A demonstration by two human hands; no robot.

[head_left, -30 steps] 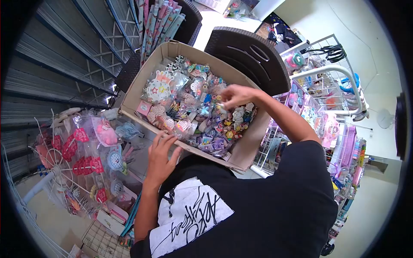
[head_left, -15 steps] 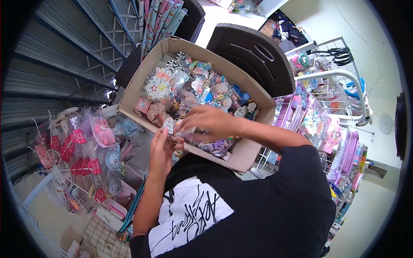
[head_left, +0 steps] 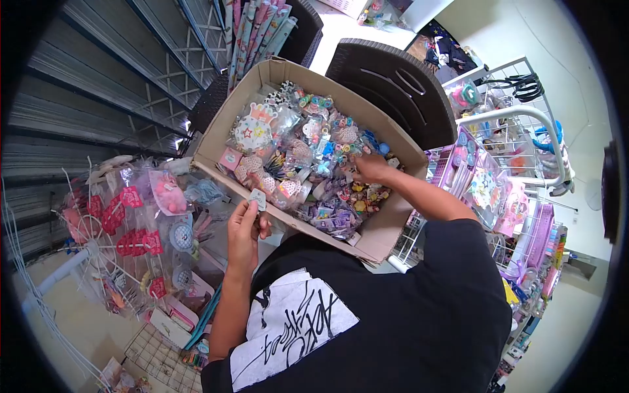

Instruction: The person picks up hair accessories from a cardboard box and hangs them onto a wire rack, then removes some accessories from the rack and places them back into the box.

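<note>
One card [head_left: 257, 200] in left hand [head_left: 243, 229], right hand [head_left: 371, 168] inside crammed box [head_left: 386, 235]

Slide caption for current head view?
Left hand holds a small card; right hand reaches into a cardboard box of trinkets.

the box [head_left: 386, 230] is plain brown cardboard, matt, with rough-looking edges. inside, the small packets [head_left: 334, 218] are wrapped in clear plastic, glossy and crinkled. the chair back [head_left: 393, 88] is dark brown plastic with a woven-look rim and a low sheen. the shutter [head_left: 98, 72] looks like ribbed grey metal, dull in finish. the rack [head_left: 517, 112] is white-coated metal, its thick tube smooth and glossy. the shirt [head_left: 406, 308] is soft, matt black cloth with a flat white print [head_left: 291, 331].
</note>
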